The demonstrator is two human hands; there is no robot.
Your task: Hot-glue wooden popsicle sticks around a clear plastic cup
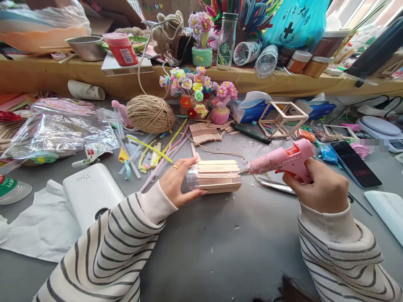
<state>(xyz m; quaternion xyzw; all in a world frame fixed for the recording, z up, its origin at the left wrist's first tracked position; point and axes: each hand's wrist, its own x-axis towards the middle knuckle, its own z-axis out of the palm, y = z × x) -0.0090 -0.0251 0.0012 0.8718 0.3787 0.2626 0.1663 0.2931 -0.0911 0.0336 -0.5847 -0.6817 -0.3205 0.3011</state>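
Note:
A clear plastic container wrapped in wooden craft sticks (217, 176) lies on its side in the middle of the grey table (220, 243). My left hand (178, 181) is wrapped round its left end and holds it down. My right hand (315, 184) grips a pink hot glue gun (283, 160), whose metal tip points left and sits right at the right edge of the sticks. Both arms wear striped white sleeves.
A ball of twine (150, 113), loose craft sticks (204, 133), pipe-cleaner flowers (195, 90) and a stick cube frame (281, 119) lie behind. A white power bank (91, 191) sits left, a phone (354, 163) and scissors (277, 186) right. A cluttered wooden shelf (47, 73) runs along the back.

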